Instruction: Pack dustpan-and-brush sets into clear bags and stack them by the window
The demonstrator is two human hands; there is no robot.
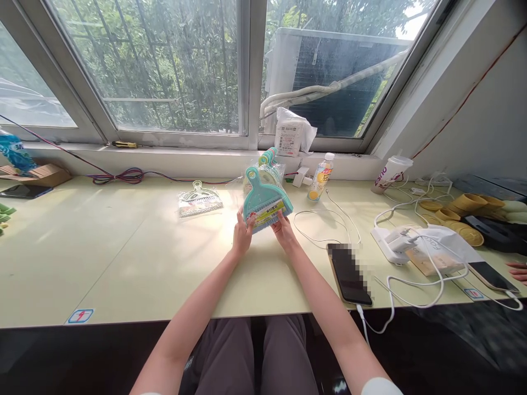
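Note:
Between my two hands is a teal mini dustpan and brush set [265, 195] with a yellow label, tilted, handle pointing up and away. My left hand [242, 235] grips its lower left corner, thumb on the front. On the lower right edge, my right hand [284, 231] pinches it near the label. Right behind it stand several more sets in clear plastic, with their teal handles [268, 157] bunched together. To the left, another wrapped dustpan set [200, 202] with a pale green handle lies flat on the table.
A juice bottle [320, 177] and a wrapped white package [290, 134] are near the window. On the right are a phone [349, 274], a power strip [393, 247] with tangled white cables, and a paper cup [391, 174]. Another person's hand [519, 271] shows at the right edge.

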